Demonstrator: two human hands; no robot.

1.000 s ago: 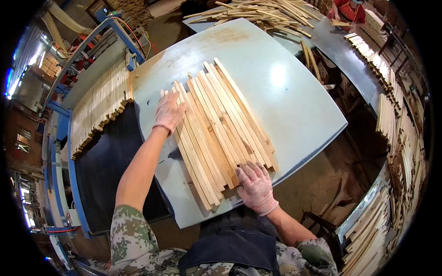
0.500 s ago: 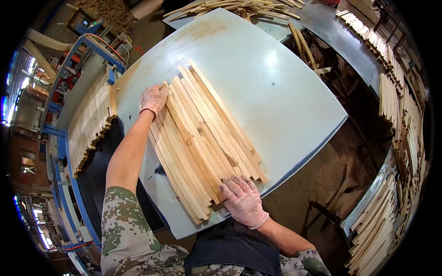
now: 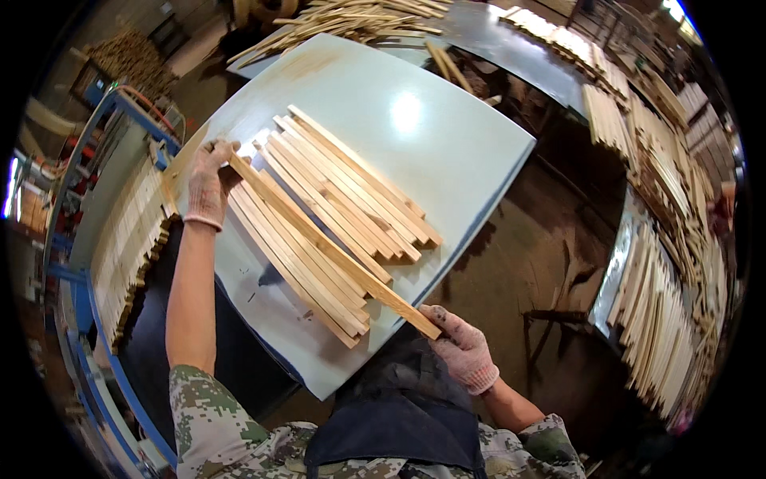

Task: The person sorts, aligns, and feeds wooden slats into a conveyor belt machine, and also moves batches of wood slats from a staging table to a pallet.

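Observation:
One wooden strip [image 3: 335,249] is raised above the others, slanting from far left to near right. My left hand [image 3: 211,180], in a pale knit glove, is closed on its far end. At the near end my right hand [image 3: 460,345], gloved the same way, grips it just past the table's near edge; its fingers are partly hidden. Beneath lie several loose wooden strips [image 3: 339,188] side by side with uneven ends. They rest on the pale blue-grey tabletop [image 3: 463,132], and a gap now runs between two groups of them.
To the left, a blue-framed machine [image 3: 76,279] carries a row of wooden strips [image 3: 128,247]. A heap of thin strips [image 3: 343,28] lies beyond the table. On the right are a metal bench [image 3: 614,267] and stacked strips [image 3: 658,311].
Both hands have gone from resting on the strips' ends to holding one strip lifted off the layer. My right hand has moved right, and the view has shifted to the right.

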